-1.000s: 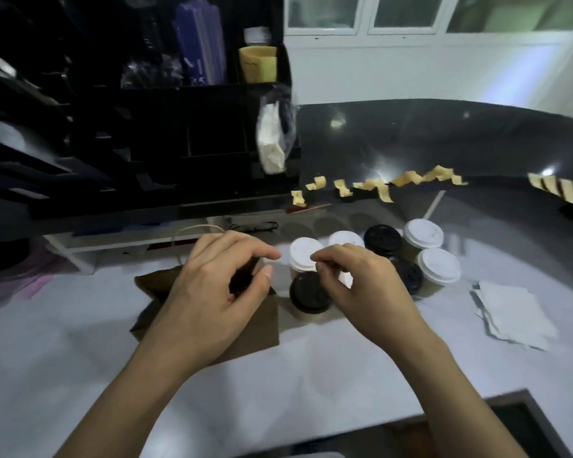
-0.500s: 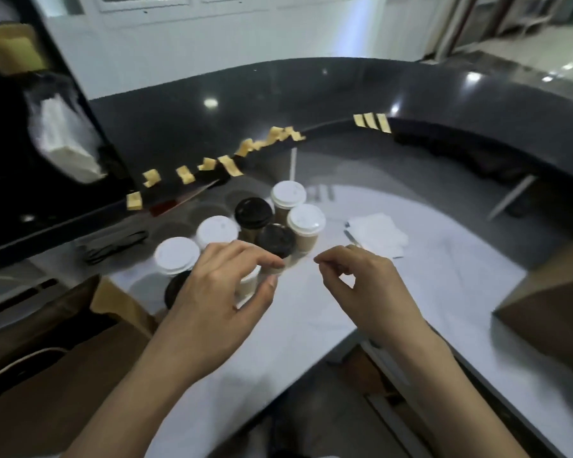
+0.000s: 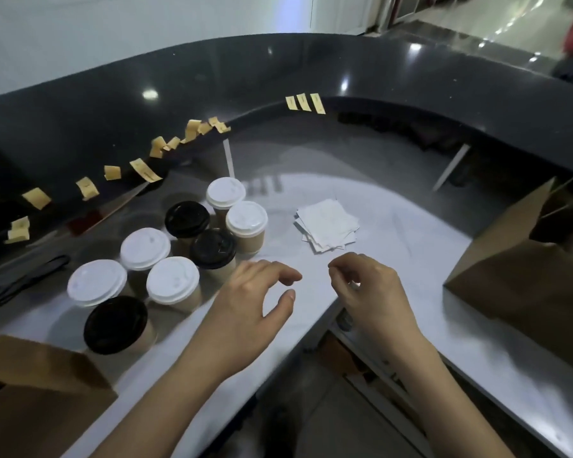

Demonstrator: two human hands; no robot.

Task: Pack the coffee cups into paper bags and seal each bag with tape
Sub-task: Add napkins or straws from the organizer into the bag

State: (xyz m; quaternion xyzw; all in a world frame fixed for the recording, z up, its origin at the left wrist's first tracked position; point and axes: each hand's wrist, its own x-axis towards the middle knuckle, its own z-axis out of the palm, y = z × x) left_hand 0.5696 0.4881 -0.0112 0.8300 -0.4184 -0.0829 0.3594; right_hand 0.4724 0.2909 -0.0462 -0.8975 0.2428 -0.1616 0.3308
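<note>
Paper cups (image 3: 249,241) vert., lids (image 3: 172,280) up

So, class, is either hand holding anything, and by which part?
The left hand holds nothing. The right hand has its fingertips pinched together; whether anything small sits between them cannot be told.

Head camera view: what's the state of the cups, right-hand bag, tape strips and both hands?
Paper coffee cups, white and black lids, upright, lidded, unpacked.
Brown paper bag, right, standing open.
Yellow tape strips, stuck along dark counter edge.
Left hand, open, empty.
Right hand, fingers curled, nothing visible.
</note>
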